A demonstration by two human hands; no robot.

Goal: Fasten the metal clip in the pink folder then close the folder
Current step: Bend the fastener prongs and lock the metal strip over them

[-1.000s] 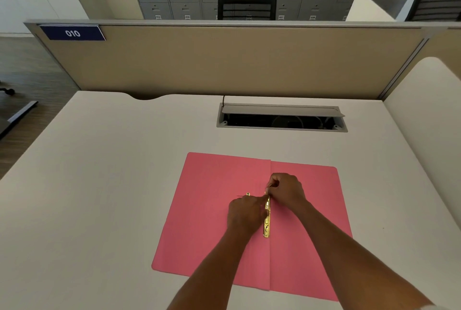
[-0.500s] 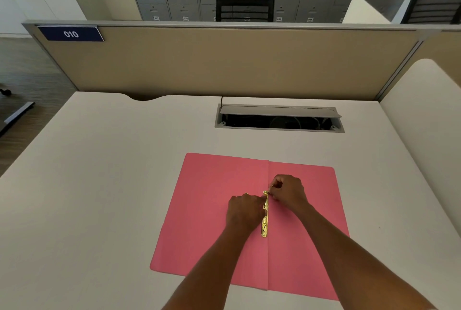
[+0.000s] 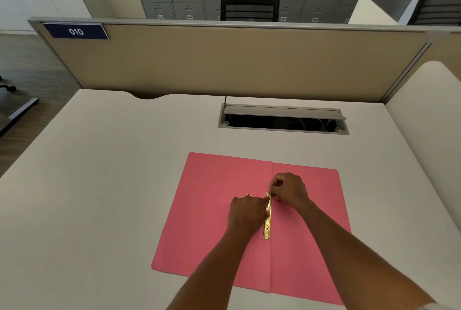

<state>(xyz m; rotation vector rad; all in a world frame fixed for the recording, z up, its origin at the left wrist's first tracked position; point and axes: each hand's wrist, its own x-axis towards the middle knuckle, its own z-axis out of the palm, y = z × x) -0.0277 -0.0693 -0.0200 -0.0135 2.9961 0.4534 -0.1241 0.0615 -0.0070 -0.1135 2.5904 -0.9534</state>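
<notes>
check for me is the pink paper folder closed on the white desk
No, the pink paper folder lies open flat, both hands on its gold metal clip.

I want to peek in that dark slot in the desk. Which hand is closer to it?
Right. The right hand sits at the clip's far end, nearer the slot. The left hand rests lower and further left on the folder.
</notes>
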